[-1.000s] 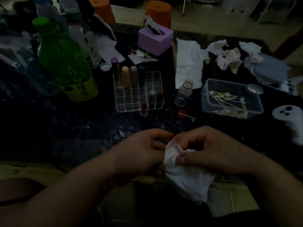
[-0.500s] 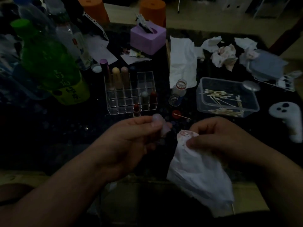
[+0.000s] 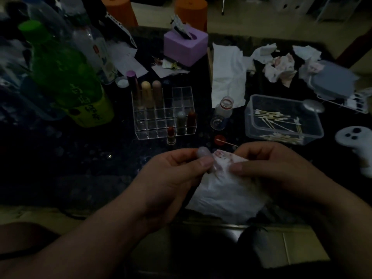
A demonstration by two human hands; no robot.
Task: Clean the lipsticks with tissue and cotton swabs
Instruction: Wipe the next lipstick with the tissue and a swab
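Note:
My left hand (image 3: 171,178) pinches a pale lilac lipstick tube (image 3: 204,154) near the table's front edge. My right hand (image 3: 273,168) holds a white tissue (image 3: 225,190) with pink stains, its stained corner pressed against the tube. A clear acrylic organiser (image 3: 161,125) behind holds several lipsticks in its slots. An uncapped red lipstick (image 3: 171,135) stands in front of it. A clear tub (image 3: 281,117) at the right holds cotton swabs. One used swab (image 3: 225,142) lies across a small red cap.
A green bottle (image 3: 66,77) and clear bottles stand at the left. A purple tissue box (image 3: 185,47) is at the back, a flat tissue (image 3: 227,77) and crumpled stained tissues (image 3: 279,67) to its right. A small glass vial (image 3: 221,113), a white controller (image 3: 356,141).
My hands had parted, the left lifting the tube away from the tissue. Now they have come back together and the tissue's stained corner touches the tube again.

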